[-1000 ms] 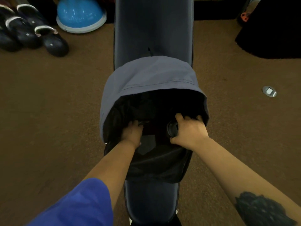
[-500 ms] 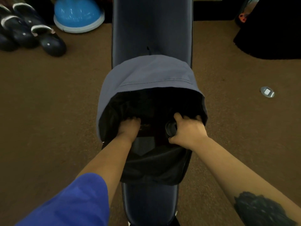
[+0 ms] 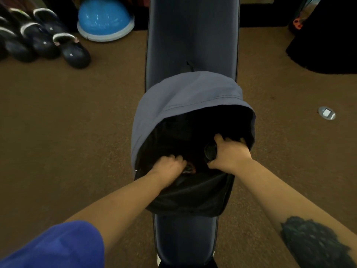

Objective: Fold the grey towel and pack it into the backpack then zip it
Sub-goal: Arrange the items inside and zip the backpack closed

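Two hands work the backpack (image 3: 185, 200) at frame centre on the bench (image 3: 193, 35) — left hand (image 3: 168, 167) fingers curled inside the mouth, right hand (image 3: 229, 153) fingers gripping its rim at 2 o'clock. Grey towel (image 3: 185, 97) drapes the opening's far edge.

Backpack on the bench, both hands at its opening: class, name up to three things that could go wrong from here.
1. The backpack sits on a narrow bench and overhangs its sides; a hard push could tip it onto the carpet.
2. Its grey flap hangs over the dark opening, so the inside is hard to see and the towel may bunch.
3. The left hand and right hand grip the rim; loose fabric could catch the zip.
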Available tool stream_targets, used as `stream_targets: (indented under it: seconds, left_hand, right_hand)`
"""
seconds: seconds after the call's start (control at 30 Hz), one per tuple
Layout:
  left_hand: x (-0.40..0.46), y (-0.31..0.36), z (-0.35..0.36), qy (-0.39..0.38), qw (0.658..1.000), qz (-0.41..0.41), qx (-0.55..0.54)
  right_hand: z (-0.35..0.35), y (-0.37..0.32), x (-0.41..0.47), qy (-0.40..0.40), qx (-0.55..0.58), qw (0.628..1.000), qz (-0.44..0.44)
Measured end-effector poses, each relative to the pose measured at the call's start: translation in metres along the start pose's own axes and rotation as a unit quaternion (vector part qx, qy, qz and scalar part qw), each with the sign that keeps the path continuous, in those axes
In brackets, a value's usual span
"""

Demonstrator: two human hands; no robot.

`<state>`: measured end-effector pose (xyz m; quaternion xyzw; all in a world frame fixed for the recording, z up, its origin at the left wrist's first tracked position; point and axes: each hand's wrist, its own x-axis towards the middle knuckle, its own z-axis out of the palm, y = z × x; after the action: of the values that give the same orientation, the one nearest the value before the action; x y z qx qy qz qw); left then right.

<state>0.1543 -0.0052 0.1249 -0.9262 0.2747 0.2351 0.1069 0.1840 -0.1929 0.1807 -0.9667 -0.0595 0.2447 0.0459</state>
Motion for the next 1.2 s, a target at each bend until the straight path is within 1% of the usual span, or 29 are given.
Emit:
stream_targets:
  seconds: [0.07, 0.1, 0.13, 0.2, 0.23, 0.27, 0.3, 0.4, 0.47, 0.5, 0.57, 0.6, 0.67, 0.73, 0.8, 0.87, 1.0, 1.07, 1.2]
  left_hand:
    - [0.005, -0.001, 0.002, -0.037, 0.999, 0.012, 0.004]
    - [0.007, 0.0, 0.003, -0.064, 0.998, 0.009, -0.014]
    - [0.009, 0.001, 0.003, -0.103, 0.993, -0.008, -0.053]
    - [0.014, 0.0, 0.005, -0.193, 0.969, -0.065, -0.143]
    - [0.016, 0.0, 0.006, -0.215, 0.954, -0.094, -0.185]
    - [0.017, 0.0, 0.005, -0.221, 0.947, -0.115, -0.204]
    - [0.015, 0.0, 0.004, -0.225, 0.94, -0.133, -0.218]
    - [0.004, 0.0, 0.001, -0.233, 0.947, -0.129, -0.18]
    - [0.003, -0.004, 0.003, -0.234, 0.947, -0.126, -0.178]
    - [0.005, -0.008, 0.004, -0.22, 0.947, -0.133, -0.192]
    - [0.013, -0.013, 0.002, -0.171, 0.957, -0.134, -0.191]
    - [0.017, -0.014, 0.0, -0.16, 0.962, -0.131, -0.179]
    - [0.025, -0.009, -0.006, -0.177, 0.963, -0.121, -0.165]
    - [0.032, -0.004, -0.005, -0.212, 0.956, -0.123, -0.162]
    - [0.036, 0.0, -0.002, -0.231, 0.951, -0.128, -0.162]
    - [0.04, -0.001, 0.003, -0.225, 0.954, -0.123, -0.156]
    - [0.039, -0.006, 0.013, -0.181, 0.97, -0.109, -0.116]
    - [0.037, -0.011, 0.02, -0.186, 0.97, -0.105, -0.116]
    - [0.035, -0.018, 0.027, -0.207, 0.96, -0.105, -0.155]
  right_hand:
    - [0.001, 0.0, 0.001, -0.004, 0.002, 1.0, 0.003]
    - [0.002, 0.0, 0.0, -0.003, 0.002, 1.0, 0.003]
    - [0.002, 0.0, 0.0, 0.0, -0.001, 1.0, 0.003]
    - [0.003, -0.002, -0.002, 0.011, -0.014, 1.0, -0.002]
    - [0.004, -0.003, -0.004, 0.019, -0.021, 1.0, -0.007]
    - [0.004, -0.005, -0.005, 0.026, -0.029, 0.999, -0.013]
    - [0.005, -0.007, -0.006, 0.032, -0.036, 0.999, -0.018]
    - [0.004, -0.015, -0.006, 0.041, -0.055, 0.998, -0.016]
    - [0.002, -0.019, -0.003, 0.029, -0.056, 0.998, -0.001]
    - [0.0, -0.02, -0.001, 0.015, -0.047, 0.999, 0.008]
    - [-0.004, -0.02, 0.003, -0.016, -0.019, 0.999, 0.02]
    - [-0.006, -0.02, 0.006, -0.026, -0.013, 0.999, 0.02]
    - [-0.01, -0.018, 0.01, -0.04, -0.021, 0.999, 0.006]
    - [-0.014, -0.019, 0.012, -0.047, -0.031, 0.998, -0.009]
    - [-0.019, -0.02, 0.013, -0.045, -0.027, 0.999, -0.014]
    - [-0.019, -0.023, 0.013, -0.038, -0.03, 0.999, -0.013]
    - [-0.012, -0.022, 0.013, -0.037, -0.038, 0.999, -0.01]
    - [-0.012, -0.019, 0.013, -0.043, -0.035, 0.998, -0.011]
    - [-0.018, -0.019, 0.014, -0.075, -0.025, 0.997, 0.003]
